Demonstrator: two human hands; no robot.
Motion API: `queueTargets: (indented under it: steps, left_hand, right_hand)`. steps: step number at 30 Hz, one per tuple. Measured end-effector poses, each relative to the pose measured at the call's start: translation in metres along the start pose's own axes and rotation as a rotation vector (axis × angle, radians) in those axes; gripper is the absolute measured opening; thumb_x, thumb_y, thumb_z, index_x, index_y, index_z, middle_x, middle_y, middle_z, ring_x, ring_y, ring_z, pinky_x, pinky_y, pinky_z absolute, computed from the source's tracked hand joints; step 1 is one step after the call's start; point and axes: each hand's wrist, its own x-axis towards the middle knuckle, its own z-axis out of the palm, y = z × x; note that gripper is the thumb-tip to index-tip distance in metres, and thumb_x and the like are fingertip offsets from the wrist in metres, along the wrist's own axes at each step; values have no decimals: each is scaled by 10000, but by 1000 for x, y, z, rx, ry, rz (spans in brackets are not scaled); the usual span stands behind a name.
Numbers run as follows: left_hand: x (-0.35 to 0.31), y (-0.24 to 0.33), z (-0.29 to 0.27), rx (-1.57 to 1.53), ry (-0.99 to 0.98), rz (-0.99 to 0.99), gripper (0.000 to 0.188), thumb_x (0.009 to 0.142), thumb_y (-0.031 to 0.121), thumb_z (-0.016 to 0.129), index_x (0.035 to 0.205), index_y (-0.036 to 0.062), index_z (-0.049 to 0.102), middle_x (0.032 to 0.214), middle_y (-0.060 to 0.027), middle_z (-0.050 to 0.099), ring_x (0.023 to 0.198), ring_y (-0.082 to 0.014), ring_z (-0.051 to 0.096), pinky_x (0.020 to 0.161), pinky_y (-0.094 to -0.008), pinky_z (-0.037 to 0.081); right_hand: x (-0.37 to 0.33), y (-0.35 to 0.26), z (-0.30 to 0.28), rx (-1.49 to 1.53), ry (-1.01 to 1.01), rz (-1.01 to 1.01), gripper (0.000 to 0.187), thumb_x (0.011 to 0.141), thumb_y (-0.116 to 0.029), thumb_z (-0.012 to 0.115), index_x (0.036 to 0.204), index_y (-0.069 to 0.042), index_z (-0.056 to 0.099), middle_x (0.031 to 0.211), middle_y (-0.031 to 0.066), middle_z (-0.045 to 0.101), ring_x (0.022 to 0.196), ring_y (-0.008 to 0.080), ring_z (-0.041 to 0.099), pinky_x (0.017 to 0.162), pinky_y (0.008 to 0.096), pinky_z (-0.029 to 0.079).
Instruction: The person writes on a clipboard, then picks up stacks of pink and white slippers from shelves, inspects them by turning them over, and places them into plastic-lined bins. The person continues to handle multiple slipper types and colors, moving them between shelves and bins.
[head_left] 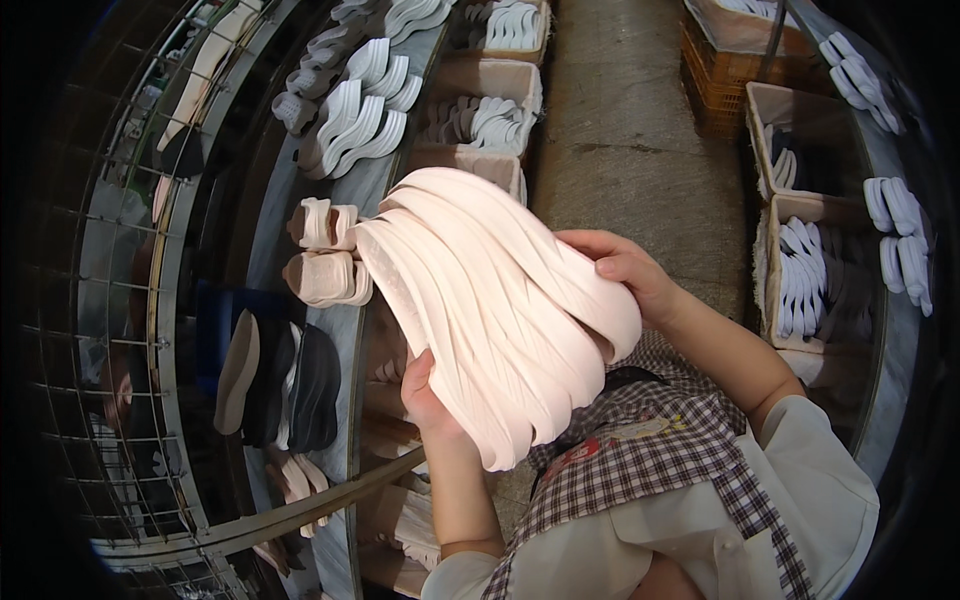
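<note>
A thick stack of pale pink shoe soles (490, 300) fills the space in front of my body, its pieces nested and fanned side by side. My left hand (428, 398) grips the stack's lower left edge, thumb on top. At the far right end my right hand (622, 268) is wrapped round the soles, fingers over the upper edge and partly hidden. To the left of the stack, two small bundles of pale pink soles (330, 278) rest on a narrow ledge, close to the held pieces.
White soles (365, 120) lie in rows at the upper left. Dark soles (312, 390) stand on the left near a wire mesh rack (130, 360). Lined bins (500, 75) hold soles beyond the ledge; another bin (765, 215) stands right of the floor aisle (640, 130). A metal bar (330, 505) crosses lower left.
</note>
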Motion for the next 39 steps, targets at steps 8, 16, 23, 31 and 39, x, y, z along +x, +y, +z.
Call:
queueTargets:
  steps: [8,16,23,31,39]
  left_hand:
    - [2,3,-2,9,-2,1,686,791,131,497,1421,34,243,1367,-209,408,1224,-386,440,1024,-514,362]
    - [1,2,-2,-61,-22,-11,685,770,103,513,1406,22,272,1341,-209,436,1195,-381,470,1009,-507,384]
    - [-1,1,0,-7,57,29,670,774,109,499,1402,16,282,1337,-215,436,1189,-379,474,1001,-505,393]
    - [4,-3,-9,105,45,54,684,772,193,481,1388,-34,288,1336,-244,432,1203,-381,464,1021,-478,381]
    - [2,1,-26,35,-97,-20,652,817,221,466,1391,-33,289,1371,-223,406,1242,-369,430,1043,-494,345]
  right_hand:
    - [2,-3,6,-57,67,28,652,783,-311,569,1312,44,431,1243,198,531,1117,244,551,975,372,429]
    - [1,-1,5,-81,91,12,634,793,-305,548,1312,41,433,1237,195,535,1110,244,554,970,366,431]
    - [1,-1,3,-31,15,-27,569,829,-228,519,1305,66,413,1245,211,519,1109,240,554,952,353,454]
    - [1,-2,5,-69,43,30,661,785,-308,578,1308,66,424,1263,208,520,1144,248,531,994,369,406]
    - [-2,3,2,16,0,10,548,830,-149,504,1319,73,394,1286,195,484,1162,242,508,1002,356,399]
